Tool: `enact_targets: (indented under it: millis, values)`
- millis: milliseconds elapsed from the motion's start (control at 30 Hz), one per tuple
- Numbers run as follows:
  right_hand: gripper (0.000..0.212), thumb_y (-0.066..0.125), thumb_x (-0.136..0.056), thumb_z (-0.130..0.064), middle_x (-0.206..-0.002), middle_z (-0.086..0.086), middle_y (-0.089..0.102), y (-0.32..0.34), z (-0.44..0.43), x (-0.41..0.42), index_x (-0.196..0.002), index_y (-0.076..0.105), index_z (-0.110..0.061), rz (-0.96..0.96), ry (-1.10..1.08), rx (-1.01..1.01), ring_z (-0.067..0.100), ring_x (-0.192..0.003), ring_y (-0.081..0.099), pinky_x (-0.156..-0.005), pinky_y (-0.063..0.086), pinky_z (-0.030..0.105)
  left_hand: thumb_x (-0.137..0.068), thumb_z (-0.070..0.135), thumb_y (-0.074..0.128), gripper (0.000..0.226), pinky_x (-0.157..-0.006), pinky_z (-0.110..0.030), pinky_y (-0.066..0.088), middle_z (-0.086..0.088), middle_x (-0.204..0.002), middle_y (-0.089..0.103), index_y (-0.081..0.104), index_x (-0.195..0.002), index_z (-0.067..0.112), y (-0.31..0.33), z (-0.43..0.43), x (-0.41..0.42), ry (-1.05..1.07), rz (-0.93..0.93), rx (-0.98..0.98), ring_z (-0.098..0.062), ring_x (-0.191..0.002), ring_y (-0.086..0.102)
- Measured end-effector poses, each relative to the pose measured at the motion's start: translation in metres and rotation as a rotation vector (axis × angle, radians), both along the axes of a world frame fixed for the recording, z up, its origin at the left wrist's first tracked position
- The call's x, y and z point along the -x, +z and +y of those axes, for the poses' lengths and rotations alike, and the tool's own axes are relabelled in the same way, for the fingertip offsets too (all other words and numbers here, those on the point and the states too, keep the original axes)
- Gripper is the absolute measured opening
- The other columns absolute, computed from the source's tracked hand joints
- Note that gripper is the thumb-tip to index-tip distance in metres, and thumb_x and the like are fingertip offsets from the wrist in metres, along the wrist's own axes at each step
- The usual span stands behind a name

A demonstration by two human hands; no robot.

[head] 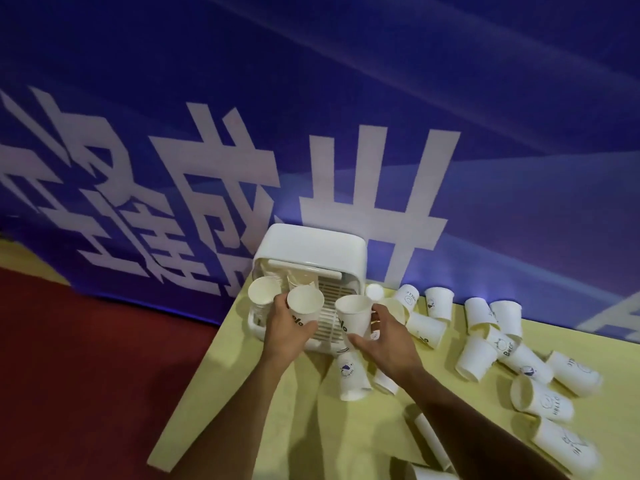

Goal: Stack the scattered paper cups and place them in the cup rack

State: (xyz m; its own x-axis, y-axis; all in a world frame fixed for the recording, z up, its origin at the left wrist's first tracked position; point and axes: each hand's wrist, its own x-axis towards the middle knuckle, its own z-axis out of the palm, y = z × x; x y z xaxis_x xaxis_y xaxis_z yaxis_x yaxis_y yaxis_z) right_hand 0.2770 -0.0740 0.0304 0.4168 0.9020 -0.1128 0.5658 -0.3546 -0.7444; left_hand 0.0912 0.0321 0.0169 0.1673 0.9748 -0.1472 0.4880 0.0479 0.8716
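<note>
My left hand [285,332] grips an upright white paper cup [304,306] in front of the white cup rack [311,251]. A second cup [264,291] shows just left of it, at the rack's left side. My right hand [388,336] holds another white cup [353,315], mouth up, right of the first and apart from it. Both held cups hover before the rack's slatted front. Several more white cups [478,356] lie scattered on the yellow table [277,410] to the right, most on their sides.
A blue banner with large white characters hangs right behind the rack. The table's left edge drops to a red floor [86,358]. A fallen cup [351,375] lies under my right wrist, and more cups [540,398] crowd the right side.
</note>
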Motion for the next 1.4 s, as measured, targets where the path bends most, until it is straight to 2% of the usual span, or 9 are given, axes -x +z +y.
enact_targets:
  millis: [167, 367, 467, 667, 900, 1033, 1133, 1233, 1400]
  values:
    - [0.065, 0.079, -0.068, -0.054, -0.098, -0.024, 0.060, -0.003, 0.012, 0.006, -0.122, 0.047, -0.039, -0.002, -0.018, 0.040, -0.005, -0.085, 0.059, -0.062, 0.041, 0.014, -0.068, 0.020, 0.086, 0.076, -0.094, -0.046, 0.050, -0.007, -0.123, 0.056, 0.040, -0.127, 0.013, -0.007, 0.023, 0.006, 0.018, 0.062, -0.024, -0.027, -0.113, 0.055]
    - [0.071, 0.077, -0.066, -0.053, -0.110, -0.020, 0.064, -0.012, 0.028, 0.004, -0.129, 0.049, -0.037, -0.030, 0.020, 0.051, -0.001, -0.096, 0.060, -0.079, 0.054, 0.029, -0.066, 0.026, 0.087, 0.074, -0.087, -0.036, 0.049, -0.004, -0.123, 0.056, 0.042, -0.125, 0.016, -0.022, 0.033, 0.006, -0.002, 0.122, -0.056, -0.025, -0.111, 0.055]
    - [0.072, 0.077, -0.065, -0.053, -0.111, -0.018, 0.064, -0.015, 0.032, 0.004, -0.130, 0.049, -0.036, -0.025, 0.036, 0.050, 0.001, -0.098, 0.060, -0.081, 0.055, 0.031, -0.067, 0.026, 0.087, 0.070, -0.084, -0.030, 0.044, -0.003, -0.121, 0.057, 0.045, -0.122, 0.016, -0.026, 0.033, 0.005, -0.026, 0.133, -0.081, -0.023, -0.111, 0.055]
    - [0.073, 0.078, -0.067, -0.051, -0.114, -0.019, 0.061, -0.015, 0.033, 0.008, -0.132, 0.047, -0.036, -0.005, 0.054, 0.037, 0.001, -0.098, 0.059, -0.076, 0.048, 0.022, -0.068, 0.025, 0.086, 0.073, -0.093, -0.025, 0.037, -0.001, -0.129, 0.048, 0.046, -0.129, 0.017, -0.030, 0.029, 0.013, -0.086, 0.201, -0.093, -0.020, -0.118, 0.048]
    - [0.065, 0.080, -0.069, -0.041, -0.109, -0.019, 0.062, -0.009, 0.043, 0.034, -0.126, 0.047, -0.038, 0.073, 0.058, -0.048, -0.008, -0.093, 0.057, -0.068, 0.042, 0.007, -0.069, 0.032, 0.084, 0.065, -0.088, -0.030, 0.046, 0.003, -0.123, 0.051, 0.052, -0.124, 0.021, -0.032, 0.028, 0.041, -0.188, 0.216, -0.113, -0.012, -0.110, 0.051]
    - [0.067, 0.080, -0.072, -0.036, -0.115, -0.016, 0.059, -0.006, 0.061, 0.050, -0.129, 0.048, -0.028, 0.092, 0.073, -0.084, 0.004, -0.099, 0.060, -0.081, 0.049, 0.025, -0.071, 0.028, 0.084, 0.062, -0.093, -0.028, 0.047, 0.006, -0.124, 0.055, 0.052, -0.124, 0.024, -0.038, 0.032, 0.057, -0.243, 0.202, -0.066, -0.012, -0.113, 0.057]
    - [0.072, 0.082, -0.071, -0.031, -0.115, -0.018, 0.058, -0.009, 0.073, 0.060, -0.134, 0.046, -0.027, 0.103, 0.096, -0.088, 0.003, -0.100, 0.058, -0.083, 0.046, 0.024, -0.074, 0.029, 0.083, 0.062, -0.089, -0.023, 0.045, 0.007, -0.124, 0.056, 0.052, -0.127, 0.023, -0.042, 0.036, 0.066, -0.257, 0.209, -0.035, -0.010, -0.111, 0.058]
    - [0.074, 0.082, -0.071, -0.028, -0.116, -0.014, 0.060, -0.015, 0.080, 0.066, -0.135, 0.045, -0.026, 0.083, 0.095, -0.070, 0.003, -0.099, 0.055, -0.081, 0.043, 0.024, -0.075, 0.030, 0.082, 0.060, -0.086, -0.027, 0.049, 0.006, -0.122, 0.056, 0.053, -0.126, 0.022, -0.046, 0.036, 0.072, -0.264, 0.238, -0.022, -0.011, -0.104, 0.060]
    - [0.072, 0.081, -0.071, -0.027, -0.120, -0.009, 0.061, -0.024, 0.092, 0.074, -0.133, 0.045, -0.025, 0.091, 0.073, -0.069, 0.010, -0.106, 0.057, -0.084, 0.047, 0.028, -0.075, 0.029, 0.081, 0.060, -0.088, -0.029, 0.051, 0.006, -0.122, 0.057, 0.054, -0.128, 0.022, -0.054, 0.039, 0.077, -0.274, 0.260, 0.002, -0.011, -0.100, 0.062]
